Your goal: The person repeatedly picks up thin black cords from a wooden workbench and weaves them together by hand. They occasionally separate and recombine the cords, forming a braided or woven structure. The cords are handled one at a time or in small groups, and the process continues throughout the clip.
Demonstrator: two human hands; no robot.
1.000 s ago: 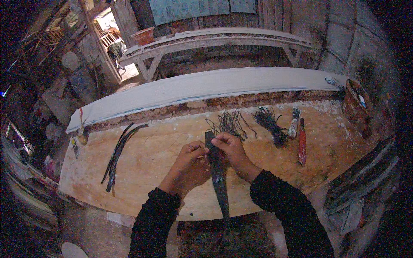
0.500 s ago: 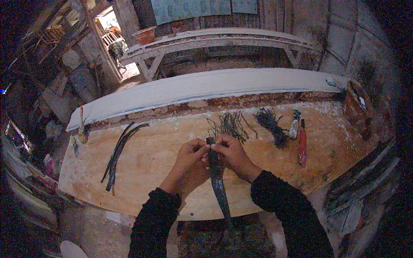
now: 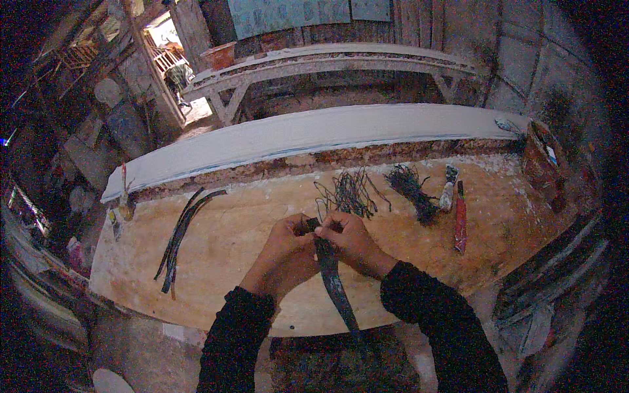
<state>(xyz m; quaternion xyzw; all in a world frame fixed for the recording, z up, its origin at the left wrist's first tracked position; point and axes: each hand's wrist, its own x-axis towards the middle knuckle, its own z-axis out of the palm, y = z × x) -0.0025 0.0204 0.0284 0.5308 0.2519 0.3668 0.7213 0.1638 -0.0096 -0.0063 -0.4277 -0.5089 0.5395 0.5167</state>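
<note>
A long black strip [image 3: 336,281], apparently flexible with a dull scuffed surface, is pinched at its upper end between both my hands above the wooden board. My left hand [image 3: 286,252] has its fingers closed on the strip's top from the left. From the right, my right hand [image 3: 354,242] grips it with thumb and fingers, just beside the left. The strip's lower part hangs past the board's near edge. Just beyond my fingers lies a loose tangle of thin black strands [image 3: 354,193]. Fingertip detail is partly hidden and dim.
The wooden board [image 3: 223,262] bears narrow black strips [image 3: 180,239] at left. To the right are another dark strand bundle [image 3: 414,195], a whitish wrapped object [image 3: 449,188] and a red-handled tool [image 3: 460,226]. Behind runs a long white-topped ledge [image 3: 314,131]; a brown container [image 3: 542,157] stands far right.
The strip's top end has tipped to the left in my fingers, and its lower end has swung a little to the right. Both hands keep hold of it.
</note>
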